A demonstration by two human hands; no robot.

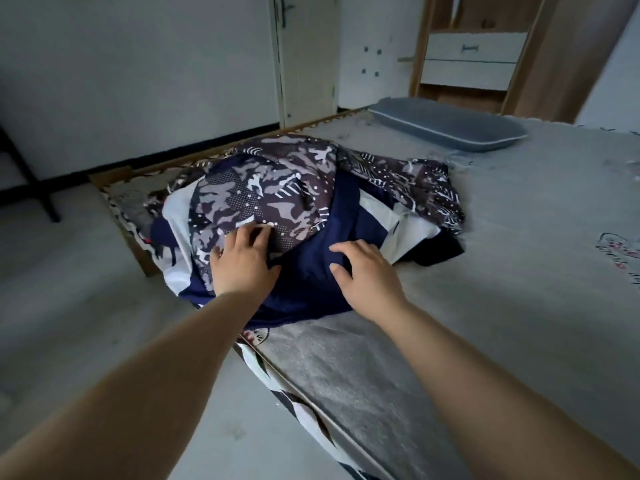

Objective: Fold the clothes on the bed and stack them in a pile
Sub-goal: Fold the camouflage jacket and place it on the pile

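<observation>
The clothes lay in a loose heap at the near-left edge of the bed (pixel 519 237), w/ a camo-print garment (pixel 263 188) on top at the left and a navy garment (pixel 311 271) spread under it toward the near side. Both hands reached forward onto the heap. The left hand (pixel 242 261) rested w/ fingers spread and nearly straight on the camo-print garment's near edge, right where it met the navy cloth; no cloth seemed pinched, though the fingertips were partly blurred. The right hand (pixel 363 271) sat just right of it, palm down on the navy garment, fingers relaxed and slightly bent, pressing rather than gripping. The two hands were near each other but apart, a strip of navy fabric between them. A white-and-navy piece (pixel 408 220) stuck out on the right of the heap, and a dark dotted-print garment (pixel 415 181) trailed off toward the far right. Further off, a grey-blue pillow (pixel 450 123) lay at the far end of the bed, well apart from the hands.
</observation>
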